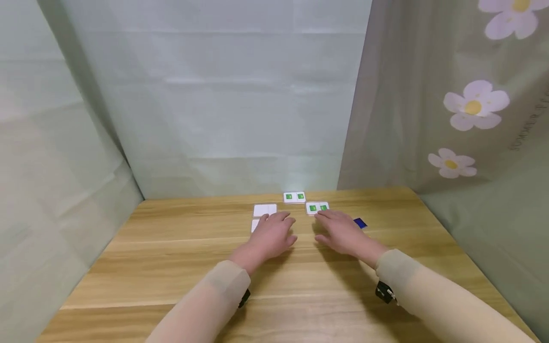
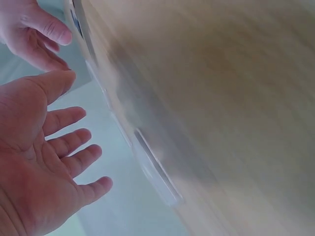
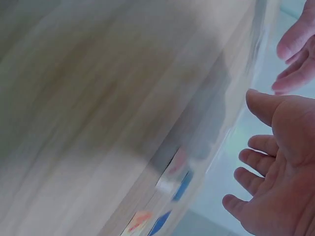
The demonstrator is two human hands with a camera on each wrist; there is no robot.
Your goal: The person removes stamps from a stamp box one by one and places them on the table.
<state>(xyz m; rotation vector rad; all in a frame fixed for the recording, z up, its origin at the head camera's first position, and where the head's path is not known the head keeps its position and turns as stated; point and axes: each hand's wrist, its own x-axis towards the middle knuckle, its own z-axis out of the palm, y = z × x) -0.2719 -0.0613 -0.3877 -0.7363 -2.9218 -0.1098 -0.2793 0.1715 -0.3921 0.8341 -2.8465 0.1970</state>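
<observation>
My left hand hovers over the wooden table with relaxed, spread fingers and holds nothing. Under and beyond its fingertips are a white card and a second white card, which the hand partly covers. To the right, my right hand is also raised, fingers loose, palm bare in the right wrist view. Just past its fingertips lies a white card with two green squares; a similar green-square card lies farther back. A dark blue piece shows beside the right hand, partly hidden by it.
In the right wrist view, small flat pieces lie below the right hand, among them an orange-printed piece and a blue piece, both blurred. Pale cloth hangs behind the wooden table, with flower-printed curtain at right.
</observation>
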